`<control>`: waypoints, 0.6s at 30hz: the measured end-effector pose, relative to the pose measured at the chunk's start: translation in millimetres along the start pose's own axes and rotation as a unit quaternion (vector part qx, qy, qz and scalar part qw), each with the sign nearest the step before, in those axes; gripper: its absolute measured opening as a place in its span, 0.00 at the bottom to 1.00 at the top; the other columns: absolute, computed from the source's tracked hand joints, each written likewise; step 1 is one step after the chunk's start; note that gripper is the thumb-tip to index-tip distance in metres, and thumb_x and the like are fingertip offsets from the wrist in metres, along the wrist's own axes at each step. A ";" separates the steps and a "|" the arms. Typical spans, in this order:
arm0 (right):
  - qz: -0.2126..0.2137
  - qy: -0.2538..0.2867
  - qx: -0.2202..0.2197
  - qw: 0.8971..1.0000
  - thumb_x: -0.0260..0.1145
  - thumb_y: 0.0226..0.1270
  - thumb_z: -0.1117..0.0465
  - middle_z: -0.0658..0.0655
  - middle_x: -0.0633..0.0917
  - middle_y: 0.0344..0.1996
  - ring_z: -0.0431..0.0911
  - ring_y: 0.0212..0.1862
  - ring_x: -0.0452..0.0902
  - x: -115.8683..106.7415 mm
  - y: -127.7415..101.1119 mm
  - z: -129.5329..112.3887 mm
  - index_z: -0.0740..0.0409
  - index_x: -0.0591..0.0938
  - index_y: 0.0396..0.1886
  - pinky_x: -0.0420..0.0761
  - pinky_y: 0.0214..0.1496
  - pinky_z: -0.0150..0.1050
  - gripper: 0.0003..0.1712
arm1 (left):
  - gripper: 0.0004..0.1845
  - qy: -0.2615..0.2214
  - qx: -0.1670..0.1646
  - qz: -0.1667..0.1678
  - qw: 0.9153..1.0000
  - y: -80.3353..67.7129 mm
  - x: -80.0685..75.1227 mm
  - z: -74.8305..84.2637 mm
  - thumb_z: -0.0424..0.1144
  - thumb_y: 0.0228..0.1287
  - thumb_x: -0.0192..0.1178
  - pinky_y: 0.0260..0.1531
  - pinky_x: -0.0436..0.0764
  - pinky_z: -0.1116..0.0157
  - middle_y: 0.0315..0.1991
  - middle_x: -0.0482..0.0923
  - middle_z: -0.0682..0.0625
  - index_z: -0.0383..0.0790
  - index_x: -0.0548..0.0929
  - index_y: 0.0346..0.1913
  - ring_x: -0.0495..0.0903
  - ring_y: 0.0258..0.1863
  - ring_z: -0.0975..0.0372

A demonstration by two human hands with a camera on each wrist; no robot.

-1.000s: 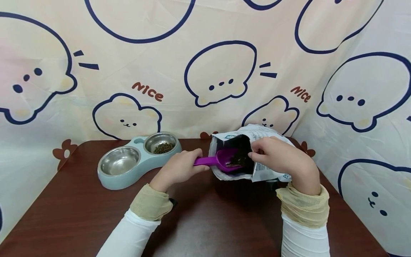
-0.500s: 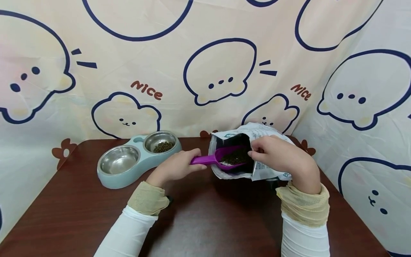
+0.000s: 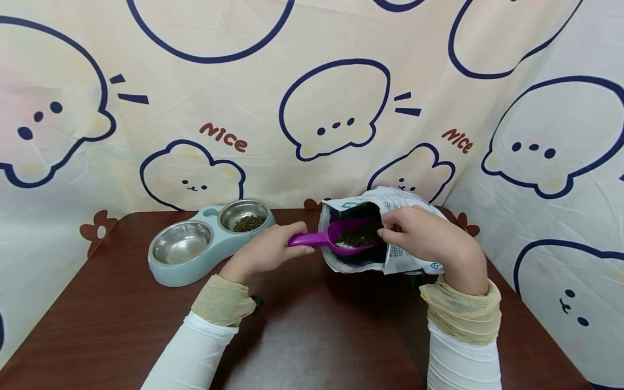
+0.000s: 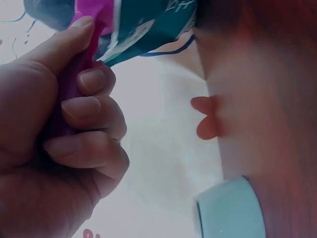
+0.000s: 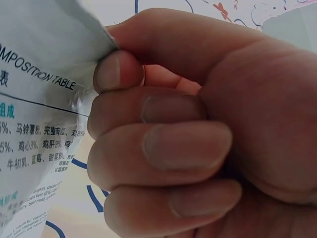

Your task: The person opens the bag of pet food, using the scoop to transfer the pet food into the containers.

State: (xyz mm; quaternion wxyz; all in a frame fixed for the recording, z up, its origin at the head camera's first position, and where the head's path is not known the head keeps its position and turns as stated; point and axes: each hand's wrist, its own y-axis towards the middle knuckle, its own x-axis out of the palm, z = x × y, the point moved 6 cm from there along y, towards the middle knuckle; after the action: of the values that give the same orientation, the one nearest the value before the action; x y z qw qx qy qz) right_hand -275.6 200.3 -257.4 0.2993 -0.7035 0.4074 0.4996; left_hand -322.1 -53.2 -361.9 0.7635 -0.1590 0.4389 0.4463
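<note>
My left hand (image 3: 268,250) grips the handle of a purple scoop (image 3: 336,237), whose bowl is full of brown kibble and sits in the mouth of a white pet-food bag (image 3: 375,233). The left wrist view shows my fingers (image 4: 86,116) curled round the purple handle (image 4: 84,47). My right hand (image 3: 421,238) pinches the bag's open edge; the right wrist view shows the thumb and forefinger (image 5: 119,69) clamped on the printed bag (image 5: 39,99). A pale blue double feeder (image 3: 207,241) stands to the left, its left steel bowl (image 3: 181,242) bare and its right bowl (image 3: 245,216) holding some kibble.
A dark brown table (image 3: 312,325) carries everything. A cream cartoon-print cloth (image 3: 312,108) hangs close behind and along the right side. The feeder's rim (image 4: 233,208) shows at the bottom of the left wrist view.
The scoop has risen out of the bag's depth and levelled, now filled with kibble; my left hand drew back slightly to the left. My right hand kept hold of the bag's edge.
</note>
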 end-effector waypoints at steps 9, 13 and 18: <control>-0.002 0.001 0.000 1.000 0.64 0.81 0.58 0.50 0.74 0.22 0.43 0.30 0.72 -0.2 1.2 0.4 0.54 0.84 0.34 0.73 0.34 0.36 0.11 | 0.12 -0.008 -0.023 -0.012 1.000 -6.0 -14.6 -9.3 0.53 0.78 0.67 0.34 0.73 0.62 0.30 0.76 0.53 0.50 0.80 0.50 0.73 0.29 0.61; -0.007 0.010 0.005 1.000 0.65 0.82 0.57 0.51 0.75 0.22 0.43 0.30 0.72 0.7 0.7 2.1 0.54 0.85 0.36 0.74 0.33 0.36 0.11 | 0.13 -0.013 -0.029 -0.017 0.999 -6.8 -14.4 -15.0 0.53 0.78 0.66 0.35 0.73 0.62 0.30 0.77 0.53 0.50 0.80 0.50 0.74 0.30 0.61; -0.005 0.013 0.005 1.000 0.64 0.82 0.57 0.51 0.75 0.22 0.43 0.30 0.72 1.0 1.0 2.3 0.55 0.85 0.35 0.73 0.33 0.36 0.11 | 0.13 -0.012 -0.040 -0.014 0.999 -9.4 -16.8 -19.5 0.54 0.77 0.67 0.35 0.74 0.61 0.31 0.77 0.52 0.51 0.80 0.50 0.75 0.30 0.60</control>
State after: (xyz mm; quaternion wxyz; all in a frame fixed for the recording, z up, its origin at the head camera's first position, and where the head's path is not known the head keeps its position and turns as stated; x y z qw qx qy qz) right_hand -277.4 201.5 -259.1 0.3001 -0.7106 0.4097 0.4870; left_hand -328.3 -79.8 -360.6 0.7679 -0.1906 0.4092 0.4545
